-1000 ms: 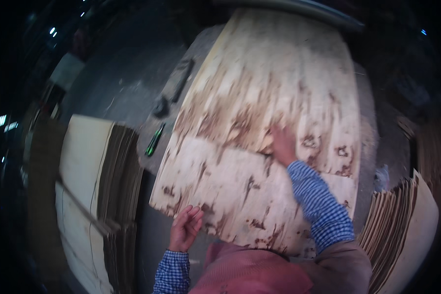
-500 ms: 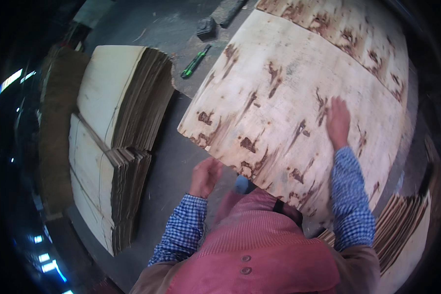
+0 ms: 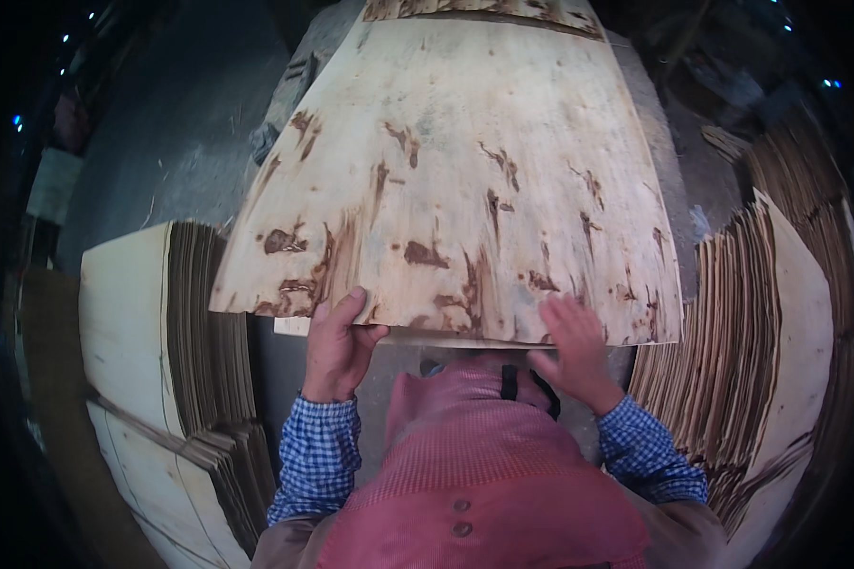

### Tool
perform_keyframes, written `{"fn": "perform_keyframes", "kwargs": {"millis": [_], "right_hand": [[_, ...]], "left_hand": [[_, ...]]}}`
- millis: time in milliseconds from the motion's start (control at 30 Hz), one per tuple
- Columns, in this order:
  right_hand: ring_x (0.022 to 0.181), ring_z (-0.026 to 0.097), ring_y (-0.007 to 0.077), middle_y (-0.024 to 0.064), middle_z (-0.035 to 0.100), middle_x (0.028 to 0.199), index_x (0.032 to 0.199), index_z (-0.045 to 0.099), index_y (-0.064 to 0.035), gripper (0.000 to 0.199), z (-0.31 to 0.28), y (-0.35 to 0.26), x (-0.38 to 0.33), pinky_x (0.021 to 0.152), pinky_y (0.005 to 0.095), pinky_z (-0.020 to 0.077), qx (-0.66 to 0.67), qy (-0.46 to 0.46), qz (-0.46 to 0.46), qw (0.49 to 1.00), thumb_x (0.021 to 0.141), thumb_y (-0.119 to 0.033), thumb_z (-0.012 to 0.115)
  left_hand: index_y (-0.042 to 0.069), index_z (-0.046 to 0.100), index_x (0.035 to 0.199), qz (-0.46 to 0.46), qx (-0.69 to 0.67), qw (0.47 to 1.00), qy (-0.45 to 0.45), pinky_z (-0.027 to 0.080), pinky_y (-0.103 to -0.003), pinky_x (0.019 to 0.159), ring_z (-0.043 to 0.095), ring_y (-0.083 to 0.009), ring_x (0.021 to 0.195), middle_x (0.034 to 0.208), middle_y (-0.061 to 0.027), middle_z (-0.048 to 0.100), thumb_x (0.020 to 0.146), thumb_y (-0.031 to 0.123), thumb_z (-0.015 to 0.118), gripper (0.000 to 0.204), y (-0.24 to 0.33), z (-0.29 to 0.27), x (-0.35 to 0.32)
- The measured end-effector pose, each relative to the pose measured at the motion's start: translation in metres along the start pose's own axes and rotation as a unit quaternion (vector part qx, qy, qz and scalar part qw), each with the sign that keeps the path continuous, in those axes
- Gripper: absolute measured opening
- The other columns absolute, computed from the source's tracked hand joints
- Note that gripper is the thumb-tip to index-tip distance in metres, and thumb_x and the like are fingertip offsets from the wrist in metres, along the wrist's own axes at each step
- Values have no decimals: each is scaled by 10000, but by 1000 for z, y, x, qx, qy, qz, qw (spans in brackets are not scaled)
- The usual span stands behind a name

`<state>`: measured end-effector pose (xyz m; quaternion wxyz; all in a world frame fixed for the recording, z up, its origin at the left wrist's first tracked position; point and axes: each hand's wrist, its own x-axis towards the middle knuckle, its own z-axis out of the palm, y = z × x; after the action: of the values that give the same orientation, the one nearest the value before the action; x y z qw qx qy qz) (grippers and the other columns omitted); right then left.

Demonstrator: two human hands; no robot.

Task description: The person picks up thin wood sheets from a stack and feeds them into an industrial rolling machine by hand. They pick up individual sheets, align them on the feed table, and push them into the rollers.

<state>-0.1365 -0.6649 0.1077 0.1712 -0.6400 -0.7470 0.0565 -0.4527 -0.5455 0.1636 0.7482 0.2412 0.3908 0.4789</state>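
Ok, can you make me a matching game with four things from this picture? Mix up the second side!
Things:
1. wood sheet
2. left hand
3. chest garment
4. checked sleeve

Clues:
A. pinkish red
B. blue and white
C. pale with brown marks
D. thumb on top of a near edge

Right pairs: 1-C, 2-D, 3-A, 4-B

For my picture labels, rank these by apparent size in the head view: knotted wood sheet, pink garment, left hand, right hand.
1. Knotted wood sheet
2. Pink garment
3. Left hand and right hand: too alike to rank.
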Motion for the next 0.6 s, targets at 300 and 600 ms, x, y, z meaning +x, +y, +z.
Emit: {"fn": "perform_keyframes", "kwargs": {"millis": [300,600], "right_hand": [[1257,448,483,264,488,1358,1336,493,32,693,90,41,-2,1047,515,372,-39,34,62,997,659,-41,618],[1281,416,462,203,469,1400,1380,481,-55,734,25,31,22,1007,561,346,-33,-1,58,998,655,-75,596]], "left_hand": [[-17,471,1326,-81,-46,996,17,610,-373,768,671,-263,1021,1205,-155,629,962,111,537,392,-94,-105,39],[-2,505,1298,-52,-109,992,25,539,-456,935,656,-295,1060,1237,-160,630,996,204,502,366,-81,-90,47]]}}
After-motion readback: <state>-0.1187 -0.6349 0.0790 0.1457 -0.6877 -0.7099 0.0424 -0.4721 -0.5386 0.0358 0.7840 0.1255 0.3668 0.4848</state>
